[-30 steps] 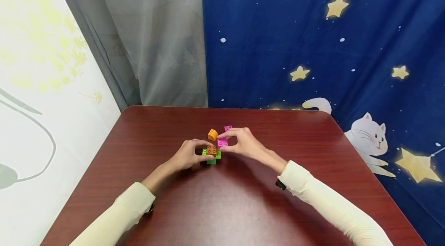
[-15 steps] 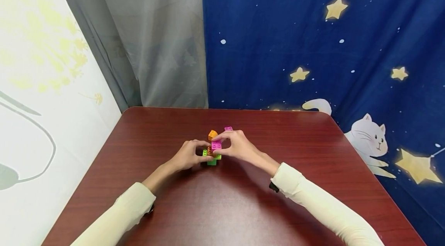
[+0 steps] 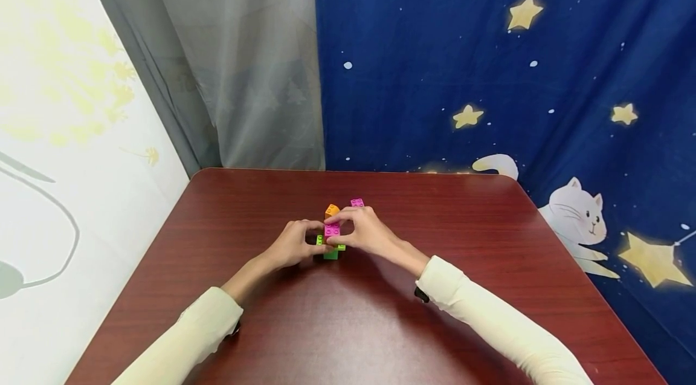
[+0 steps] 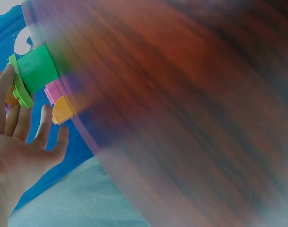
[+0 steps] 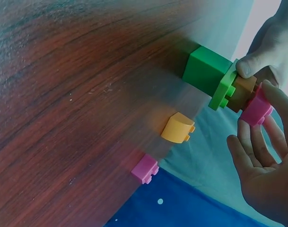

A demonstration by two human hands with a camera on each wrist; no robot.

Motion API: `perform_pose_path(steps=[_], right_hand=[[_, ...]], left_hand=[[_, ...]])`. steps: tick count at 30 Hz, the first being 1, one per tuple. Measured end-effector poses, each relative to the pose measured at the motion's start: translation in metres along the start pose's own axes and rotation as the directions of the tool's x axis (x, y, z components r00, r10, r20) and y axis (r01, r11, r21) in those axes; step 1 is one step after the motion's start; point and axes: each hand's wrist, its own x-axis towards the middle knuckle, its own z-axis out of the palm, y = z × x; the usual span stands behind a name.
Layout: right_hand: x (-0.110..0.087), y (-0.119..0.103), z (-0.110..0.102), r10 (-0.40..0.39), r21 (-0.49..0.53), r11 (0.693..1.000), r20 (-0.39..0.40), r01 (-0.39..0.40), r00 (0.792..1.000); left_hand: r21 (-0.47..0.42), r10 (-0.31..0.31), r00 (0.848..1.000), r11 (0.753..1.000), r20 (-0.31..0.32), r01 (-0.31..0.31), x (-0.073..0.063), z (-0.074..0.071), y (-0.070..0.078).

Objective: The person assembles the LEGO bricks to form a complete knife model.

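Note:
A small stack of toy building bricks stands on the table: a green block [image 5: 207, 70] at the bottom, a light green plate [image 5: 224, 85] over it, then a brown brick [image 5: 242, 93]. My left hand [image 3: 290, 245] grips this stack from the left, its thumb at the brown brick in the right wrist view. With thumb and fingers, my right hand [image 3: 367, 231] pinches a pink brick [image 5: 257, 108] at the top of the brown brick. That pink brick looks slightly tilted; whether it is fully seated I cannot tell. The brown brick is mostly hidden in the head view.
Behind the stack lies a yellow-orange brick [image 3: 331, 211] with a rounded side. Another pink brick [image 3: 356, 202] lies farther back, beyond my right hand. The dark red-brown table [image 3: 244, 191] ends at curtains on its far side.
My right hand has moved left with the pink brick, from beside the stack to the top of the brown brick. The left hand has stayed at the stack.

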Motion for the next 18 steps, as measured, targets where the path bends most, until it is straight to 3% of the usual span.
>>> perform_pose_path(steps=[18], right_hand=[[-0.0029, 0.0056, 0.0074, 0.045, 0.055, 0.998, -0.016, -0.044, 0.999]], left_hand=[[0.019, 0.027, 1.0, 0.999, -0.009, -0.026, 0.0001, 0.0004, 0.0005]])
